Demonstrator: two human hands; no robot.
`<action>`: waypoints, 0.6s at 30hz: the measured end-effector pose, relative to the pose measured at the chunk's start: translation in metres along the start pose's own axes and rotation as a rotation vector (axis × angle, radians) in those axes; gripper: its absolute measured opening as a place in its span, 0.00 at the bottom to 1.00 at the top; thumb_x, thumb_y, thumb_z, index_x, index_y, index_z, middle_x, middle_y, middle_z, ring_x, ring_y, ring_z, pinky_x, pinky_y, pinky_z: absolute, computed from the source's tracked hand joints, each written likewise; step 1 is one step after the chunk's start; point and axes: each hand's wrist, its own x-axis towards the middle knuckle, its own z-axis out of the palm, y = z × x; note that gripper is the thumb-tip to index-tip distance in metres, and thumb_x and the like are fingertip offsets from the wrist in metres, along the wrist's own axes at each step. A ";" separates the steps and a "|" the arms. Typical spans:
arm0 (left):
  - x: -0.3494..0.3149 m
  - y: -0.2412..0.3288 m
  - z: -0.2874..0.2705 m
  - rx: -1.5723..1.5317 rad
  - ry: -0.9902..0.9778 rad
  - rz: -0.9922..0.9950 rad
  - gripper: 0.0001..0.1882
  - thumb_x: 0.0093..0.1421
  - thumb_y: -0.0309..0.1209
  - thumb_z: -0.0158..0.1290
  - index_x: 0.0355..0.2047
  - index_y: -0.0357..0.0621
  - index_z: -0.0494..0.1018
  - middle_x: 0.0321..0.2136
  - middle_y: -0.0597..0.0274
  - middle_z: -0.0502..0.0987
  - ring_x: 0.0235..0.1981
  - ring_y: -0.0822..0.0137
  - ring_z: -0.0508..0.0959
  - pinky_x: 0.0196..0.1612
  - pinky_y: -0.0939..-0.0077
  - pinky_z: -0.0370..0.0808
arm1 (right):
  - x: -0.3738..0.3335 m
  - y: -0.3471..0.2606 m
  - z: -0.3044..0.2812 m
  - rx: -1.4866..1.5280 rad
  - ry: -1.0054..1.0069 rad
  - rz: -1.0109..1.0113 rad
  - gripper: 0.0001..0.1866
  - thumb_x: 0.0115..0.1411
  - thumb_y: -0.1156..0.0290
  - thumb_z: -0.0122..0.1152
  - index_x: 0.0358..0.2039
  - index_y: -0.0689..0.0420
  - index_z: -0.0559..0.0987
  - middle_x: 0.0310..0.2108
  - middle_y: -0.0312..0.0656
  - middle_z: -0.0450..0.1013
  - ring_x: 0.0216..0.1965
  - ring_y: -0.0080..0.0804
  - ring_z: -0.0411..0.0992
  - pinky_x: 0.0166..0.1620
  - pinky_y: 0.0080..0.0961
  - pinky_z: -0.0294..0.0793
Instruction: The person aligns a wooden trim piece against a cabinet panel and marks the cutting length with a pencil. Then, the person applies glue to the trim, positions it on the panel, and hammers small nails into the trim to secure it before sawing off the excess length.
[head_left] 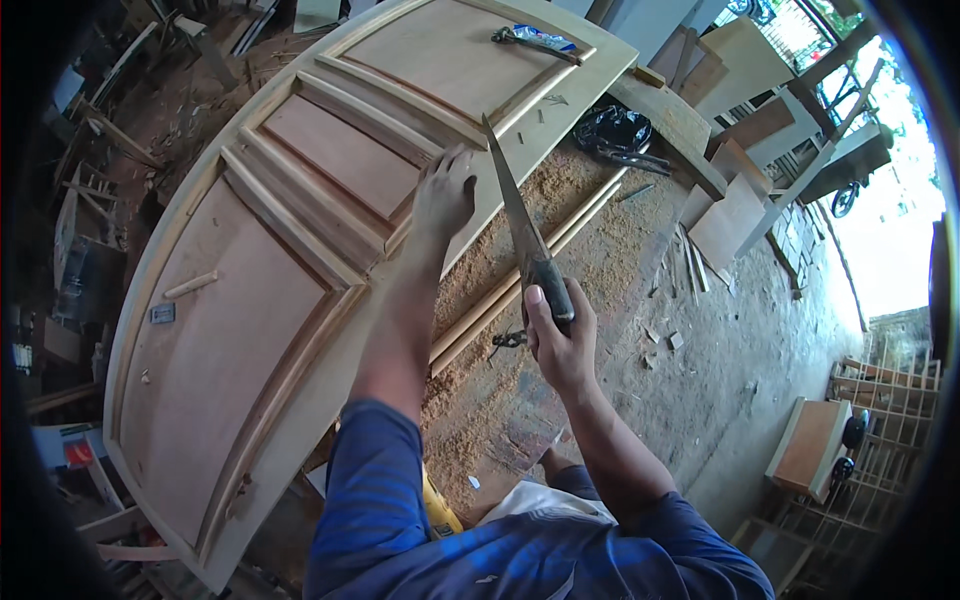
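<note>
A hand saw (519,218) with a long tapering blade and a dark handle is in my right hand (562,345). My fingers are wrapped round its handle, and the blade points up and away, its tip near the edge of a pale wooden panelled door (480,215). On that door rests my left hand (445,195), fingers bent over the moulding (375,120) between two panels and thumb apart. What lies under its fingertips is hidden. A hammer (535,45) lies on the far panel beside a blue-and-white packet (545,36).
A short wooden stick (190,285) and a small grey block (162,314) lie on the near panel. Right of the door, long wooden strips (480,320) lie among sawdust, near a black plastic bag (612,130). A yellow tool (440,508) is by my body. Boards (730,225) lean at the right.
</note>
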 end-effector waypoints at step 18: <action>0.050 -0.020 0.040 0.131 -0.303 -0.035 0.38 0.69 0.35 0.49 0.80 0.62 0.60 0.80 0.56 0.60 0.80 0.55 0.59 0.83 0.52 0.49 | 0.029 0.001 0.029 0.000 -0.004 0.047 0.36 0.75 0.52 0.65 0.72 0.64 0.70 0.31 0.30 0.72 0.22 0.13 0.68 0.25 0.16 0.68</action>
